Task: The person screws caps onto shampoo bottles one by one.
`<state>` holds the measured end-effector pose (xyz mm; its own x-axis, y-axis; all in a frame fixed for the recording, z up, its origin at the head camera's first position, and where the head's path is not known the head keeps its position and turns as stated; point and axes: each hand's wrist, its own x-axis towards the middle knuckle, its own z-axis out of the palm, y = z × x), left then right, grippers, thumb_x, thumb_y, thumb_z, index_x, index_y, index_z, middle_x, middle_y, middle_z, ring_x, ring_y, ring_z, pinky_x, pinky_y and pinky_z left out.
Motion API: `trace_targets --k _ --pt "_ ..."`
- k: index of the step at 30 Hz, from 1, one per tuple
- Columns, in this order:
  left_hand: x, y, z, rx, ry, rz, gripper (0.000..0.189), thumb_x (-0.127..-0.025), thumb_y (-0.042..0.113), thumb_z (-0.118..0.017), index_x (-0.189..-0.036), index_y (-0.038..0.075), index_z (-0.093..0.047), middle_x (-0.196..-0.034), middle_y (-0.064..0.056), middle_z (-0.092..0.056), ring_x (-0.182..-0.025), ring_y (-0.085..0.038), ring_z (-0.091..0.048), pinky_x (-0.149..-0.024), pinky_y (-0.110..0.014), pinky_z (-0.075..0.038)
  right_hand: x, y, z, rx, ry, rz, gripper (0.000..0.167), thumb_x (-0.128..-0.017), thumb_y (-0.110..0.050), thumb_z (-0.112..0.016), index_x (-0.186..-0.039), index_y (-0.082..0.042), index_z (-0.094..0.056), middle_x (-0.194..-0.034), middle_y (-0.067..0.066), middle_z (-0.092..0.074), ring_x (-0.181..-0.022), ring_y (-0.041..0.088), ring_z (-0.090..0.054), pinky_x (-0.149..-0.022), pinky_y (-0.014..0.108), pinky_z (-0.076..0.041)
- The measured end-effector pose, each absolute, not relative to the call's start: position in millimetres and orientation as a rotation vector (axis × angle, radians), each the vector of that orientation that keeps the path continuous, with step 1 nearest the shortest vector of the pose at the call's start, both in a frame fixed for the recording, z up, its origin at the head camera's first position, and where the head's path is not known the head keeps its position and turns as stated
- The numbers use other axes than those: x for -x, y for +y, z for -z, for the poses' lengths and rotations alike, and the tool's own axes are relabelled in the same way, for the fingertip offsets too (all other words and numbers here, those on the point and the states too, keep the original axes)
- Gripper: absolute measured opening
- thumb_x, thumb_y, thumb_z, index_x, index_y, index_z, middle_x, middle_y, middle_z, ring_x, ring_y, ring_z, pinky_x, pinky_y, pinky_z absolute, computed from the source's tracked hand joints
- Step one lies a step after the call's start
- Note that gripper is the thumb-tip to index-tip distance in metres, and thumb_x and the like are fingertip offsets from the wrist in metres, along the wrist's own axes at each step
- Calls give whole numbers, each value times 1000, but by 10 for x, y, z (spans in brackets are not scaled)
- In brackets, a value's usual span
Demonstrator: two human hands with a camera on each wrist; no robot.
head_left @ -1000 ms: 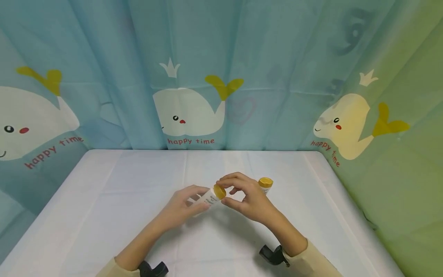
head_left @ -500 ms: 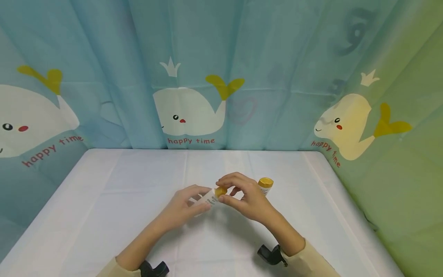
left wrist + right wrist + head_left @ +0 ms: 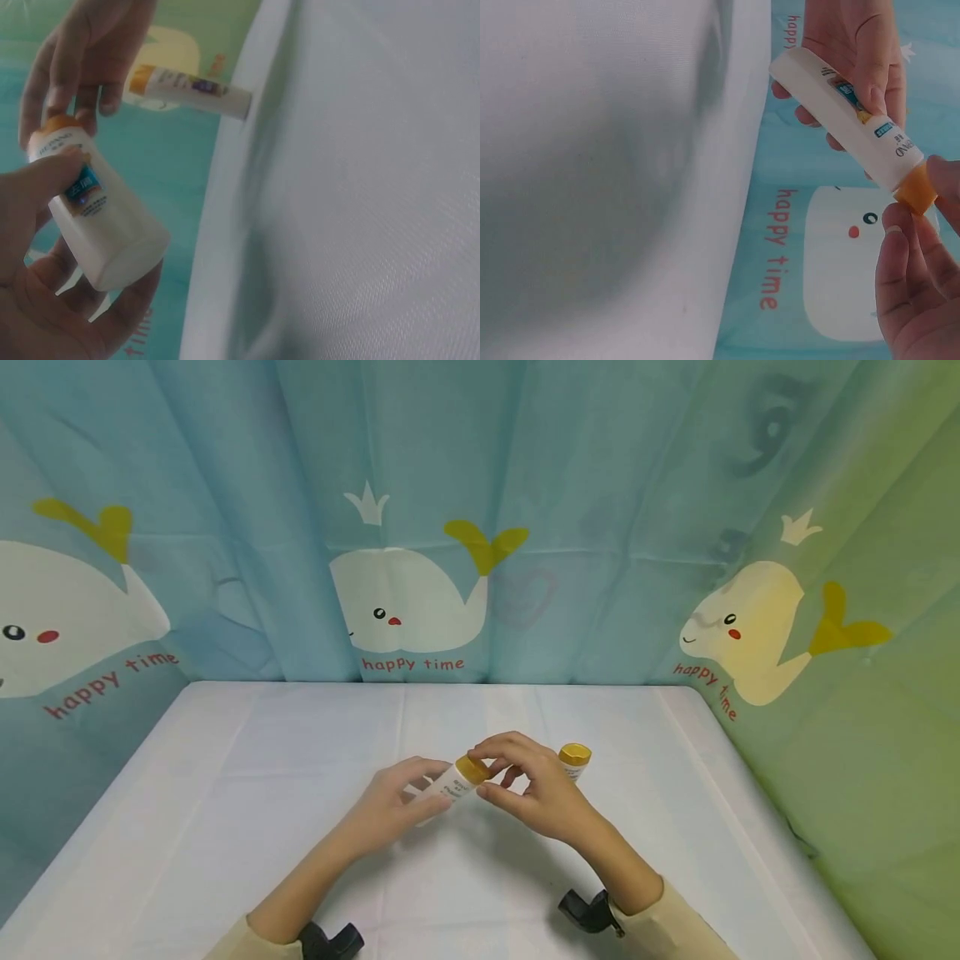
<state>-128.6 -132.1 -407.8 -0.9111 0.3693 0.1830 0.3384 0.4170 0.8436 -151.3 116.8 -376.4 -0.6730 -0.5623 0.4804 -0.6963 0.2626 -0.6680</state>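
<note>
A small white shampoo bottle (image 3: 112, 217) with a gold cap (image 3: 472, 769) is held tilted above the table, its cap end up and to the right in the head view. My left hand (image 3: 397, 802) grips its body, thumb across the blue label in the left wrist view. At the cap, my right hand (image 3: 536, 785) pinches with thumb and fingertips, clearest in the right wrist view (image 3: 922, 262). A second bottle (image 3: 575, 758) of the same look stands upright on the table behind the right hand, its lower part hidden by that hand.
The table (image 3: 300, 735) has a white cloth. A blue-green curtain (image 3: 600, 485) with printed whales rises behind it and along both sides. Black wrist mounts (image 3: 588, 912) sit at the cuffs of both beige sleeves.
The right fingers have shifted round the cap, covering more of it half a second ago and less now. The bottle has turned slightly and moved a little left. The second bottle stays put.
</note>
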Motion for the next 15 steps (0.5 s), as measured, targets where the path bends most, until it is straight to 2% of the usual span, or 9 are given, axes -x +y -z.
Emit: trace_targets --k 8,12,15 --pt "1316 -1315 4124 -690 2630 -1547 36 -92 31 -71 -126 21 -66 -115 4 -68 -100 -19 -63 -78 -35 -55 1517 1162 3787 -1218 -2301 -1370 41 -80 9 -76 -117 -8 -69 -121 10 -64 -87 21 -71 -70 28 -57" --pt "1313 -1306 4127 -708 2618 -1548 36 -93 31 -70 -127 20 -66 -115 3 -68 -100 -19 -63 -78 -35 -55 1521 1164 3797 -1215 -2305 -1362 37 -82 3 -78 -117 -8 -70 -122 9 -64 -89 19 -70 -70 28 -57" --pt "1306 -1304 4119 -721 2599 -1557 36 -93 32 -71 -127 22 -66 -113 4 -68 -101 -20 -62 -78 -34 -55 1518 1169 3790 -1205 -2327 -1347 33 -86 -6 -78 -117 -12 -70 -123 5 -65 -99 17 -67 -74 29 -57"
